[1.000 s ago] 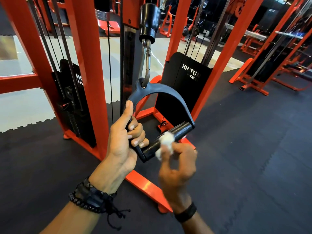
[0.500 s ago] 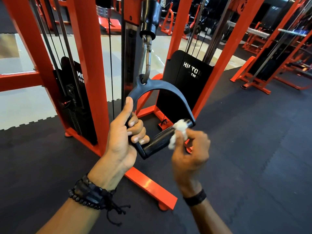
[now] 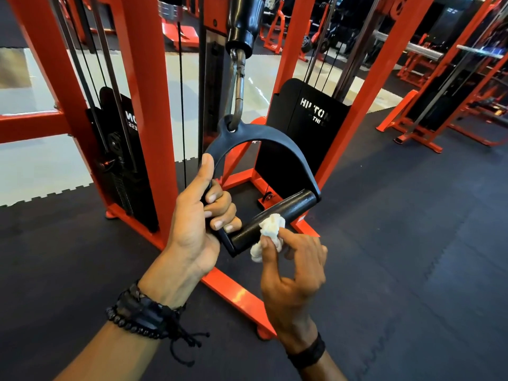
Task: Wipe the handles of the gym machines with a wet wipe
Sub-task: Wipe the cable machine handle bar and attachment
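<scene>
At handle (image 3: 283,213) mid-bar: right grip (image 3: 291,270) pinching wipe (image 3: 268,232), slid back from far end; left grip (image 3: 198,218) clasps frame.

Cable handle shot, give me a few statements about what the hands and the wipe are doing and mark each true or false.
1. The left hand grips the handle at its left end. True.
2. The wipe is blue. False: it is white.
3. The right hand pinches the wipe against the grip bar. True.
4. The handle lies on the floor. False: it hangs from a metal clip.
5. Both wrists are bare. False: bracelets are on the left wrist and a dark band on the right.
</scene>
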